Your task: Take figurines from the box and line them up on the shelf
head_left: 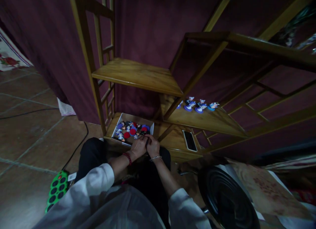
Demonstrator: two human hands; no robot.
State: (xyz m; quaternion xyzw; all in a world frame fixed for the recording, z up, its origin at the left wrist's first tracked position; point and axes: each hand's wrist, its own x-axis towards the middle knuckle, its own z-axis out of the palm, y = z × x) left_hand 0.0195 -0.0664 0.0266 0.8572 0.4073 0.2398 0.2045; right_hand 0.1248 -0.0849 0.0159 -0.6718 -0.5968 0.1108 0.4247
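My left hand (139, 147), with a red beaded bracelet at its wrist, is closed at the near right edge of a shallow white box (134, 117). Close against it is my right hand (153, 146), also closed, wearing a pale bracelet. The fingers of both meet; anything between them is hidden or too small to name. Several small figurines (120, 136) lie jumbled in the box, some tipped to show red bases (132, 132). On the shelf to the right stand several more figurines (200, 107) on blue-purple bases.
The wooden shelf unit (138, 74) rises in front, with a slanted post right of the box. A phone (189, 140) lies on the lower board. At right is a black round stool (227, 196); at left, a green power strip (57, 189) is on the tiled floor.
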